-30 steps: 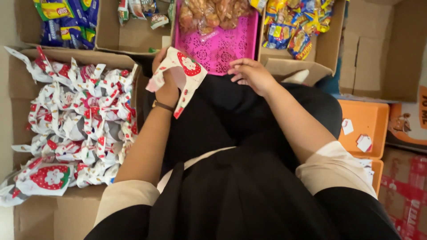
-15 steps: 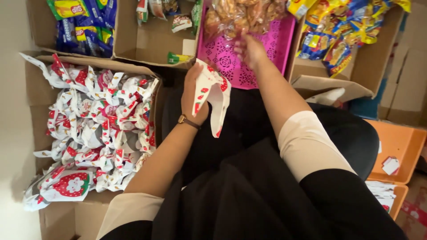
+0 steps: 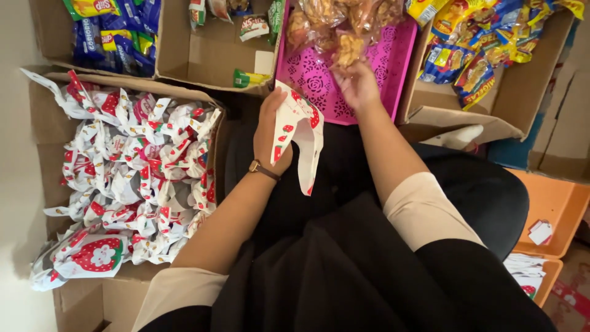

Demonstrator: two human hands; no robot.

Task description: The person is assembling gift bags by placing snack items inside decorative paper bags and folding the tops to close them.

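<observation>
Over the pink tray (image 3: 402, 55), right hand (image 3: 356, 86) pinches a snack packet (image 3: 348, 49) while left hand (image 3: 270, 132), just below the tray, grips the strawberry bag (image 3: 301, 132), whose slack mouth could let the packet miss.

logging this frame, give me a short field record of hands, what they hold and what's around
left hand: grip on an empty strawberry-print bag, held over the lap
right hand: reaching into the pink tray, fingers at a clear snack packet
left side: cardboard box full of tied strawberry-print bags
top right: box of colourful snack packs
</observation>
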